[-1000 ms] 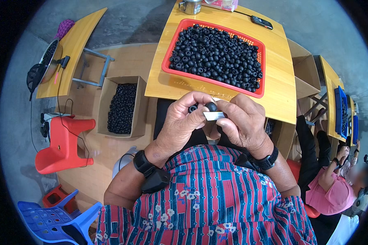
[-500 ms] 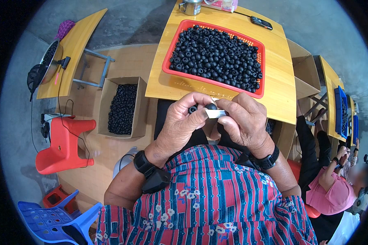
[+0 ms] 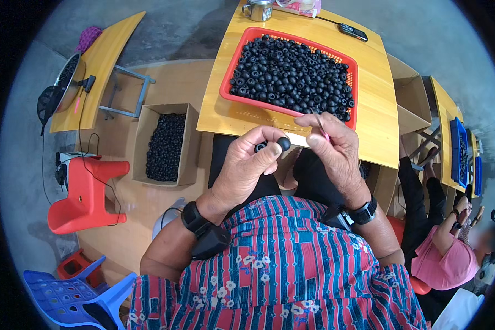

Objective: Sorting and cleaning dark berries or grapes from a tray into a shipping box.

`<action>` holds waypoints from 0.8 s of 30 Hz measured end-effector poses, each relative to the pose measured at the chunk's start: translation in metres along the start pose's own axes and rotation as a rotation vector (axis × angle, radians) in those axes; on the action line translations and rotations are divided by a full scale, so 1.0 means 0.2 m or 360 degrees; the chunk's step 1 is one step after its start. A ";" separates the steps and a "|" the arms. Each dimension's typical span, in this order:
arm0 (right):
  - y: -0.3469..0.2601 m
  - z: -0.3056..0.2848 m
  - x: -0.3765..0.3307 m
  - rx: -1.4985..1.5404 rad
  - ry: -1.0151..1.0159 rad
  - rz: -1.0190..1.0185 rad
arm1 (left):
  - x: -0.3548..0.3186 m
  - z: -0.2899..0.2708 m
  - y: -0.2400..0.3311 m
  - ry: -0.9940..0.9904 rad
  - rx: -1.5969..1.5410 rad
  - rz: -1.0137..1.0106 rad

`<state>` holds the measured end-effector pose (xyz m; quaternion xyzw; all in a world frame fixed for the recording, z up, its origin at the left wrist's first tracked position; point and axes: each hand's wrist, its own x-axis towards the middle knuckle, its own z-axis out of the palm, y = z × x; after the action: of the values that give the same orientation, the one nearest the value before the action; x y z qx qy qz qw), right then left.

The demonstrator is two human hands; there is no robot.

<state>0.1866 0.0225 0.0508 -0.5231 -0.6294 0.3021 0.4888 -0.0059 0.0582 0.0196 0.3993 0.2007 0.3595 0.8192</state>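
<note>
Between the thumb and fingertips of my left hand is a small black ball-shaped piece. A second black piece, a hollow ring, is tucked among the same curled fingers. My right hand stands apart from it to the right, pinching a thin blade that looks pink at its lower end; it appears nearly edge-on. Just beyond both hands lies a red plastic basket heaped with black round pieces, many showing an open hole.
The basket rests on a yellow wooden table with a metal mug and a black phone. On the floor at left are a carton of black pieces, a red chair and a blue chair. A co-worker in pink sits at right.
My right hand has moved slightly up and away from the left, and the blade has left the ball piece, turning from flat to edge-on. My left hand keeps its place and its hold.
</note>
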 end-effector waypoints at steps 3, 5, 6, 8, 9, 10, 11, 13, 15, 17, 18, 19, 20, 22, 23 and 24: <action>-0.06 0.04 -0.01 0.0217 -0.0015 0.0133 | 0.01 0.01 0.00 0.0046 -0.0041 -0.0002; -0.07 0.05 0.01 0.0135 -0.0052 0.0033 | 0.01 0.02 0.01 0.0050 -0.0083 -0.0024; -0.07 0.06 0.02 0.0052 -0.0088 -0.0067 | 0.01 0.03 0.01 0.0052 -0.0126 -0.0045; -0.04 0.07 0.02 -0.0038 -0.0076 -0.0157 | 0.01 0.01 -0.02 0.0069 -0.0216 -0.0054; -0.04 0.07 0.02 -0.0146 -0.0061 -0.0242 | 0.00 0.01 -0.03 0.0085 -0.0306 -0.0066; -0.04 0.06 0.03 -0.0263 -0.0040 -0.0333 | 0.01 0.01 -0.03 0.0074 -0.0308 -0.0056; -0.03 0.07 0.03 -0.0311 0.0020 -0.0393 | 0.01 0.01 -0.04 0.0076 -0.0365 -0.0096; -0.01 0.10 0.01 -0.0368 0.0099 -0.0509 | 0.00 0.02 -0.04 0.0114 -0.0438 -0.0168; 0.00 0.10 0.00 -0.0397 0.0084 -0.0540 | 0.01 -0.04 -0.08 -0.0019 -0.0517 -0.0153; 0.02 0.10 0.00 -0.0445 0.0059 -0.0653 | 0.00 -0.04 -0.10 0.0002 -0.0532 -0.0170; 0.02 0.10 0.01 -0.0450 0.0060 -0.0657 | 0.00 -0.03 -0.09 -0.0004 -0.0533 -0.0166; 0.01 0.11 0.01 -0.0494 0.0092 -0.0660 | 0.00 -0.02 -0.09 0.0028 -0.0571 -0.0201; 0.00 0.11 0.00 -0.0537 0.0125 -0.0661 | 0.01 -0.02 -0.09 0.0060 -0.0610 -0.0237; 0.01 0.10 0.00 -0.0573 0.0114 -0.0702 | 0.01 -0.02 -0.10 -0.0006 -0.0693 -0.0214; 0.00 0.10 0.00 -0.0489 0.0089 -0.0740 | 0.01 -0.02 -0.11 -0.0066 -0.0775 -0.0189; 0.00 0.10 0.00 -0.0405 0.0064 -0.0777 | 0.02 -0.03 -0.10 -0.0070 -0.0777 -0.0191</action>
<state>0.1672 0.0247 0.0436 -0.4189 -0.7599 0.0833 0.4900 0.0012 0.0551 -0.0006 0.1846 0.1133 0.3392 0.9154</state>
